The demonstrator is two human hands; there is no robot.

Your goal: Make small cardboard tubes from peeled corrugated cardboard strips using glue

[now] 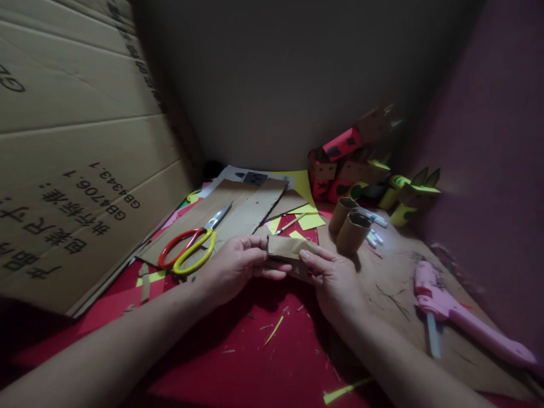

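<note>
A folded strip of brown cardboard (pixel 287 247) is held between both hands above the red tabletop (pixel 272 362). My left hand (pixel 238 263) grips its left end, fingers closed round the edge. On the right end, the thumb of my right hand (pixel 335 275) presses the top face, with the fingers underneath. Scissors (pixel 198 241) with one red and one yellow handle lie left of my left hand, blades resting on a flat cardboard sheet (pixel 246 207). Two cardboard tubes (pixel 353 232) stand upright just beyond my right hand.
A pink glue gun (pixel 450 309) lies on a brown board at the right. Red and yellow tube figures (pixel 414 195) stand at the back right, near white markers (pixel 374 218). A large cardboard box (pixel 85 141) rises at the left. Paper scraps (pixel 274 330) are scattered about.
</note>
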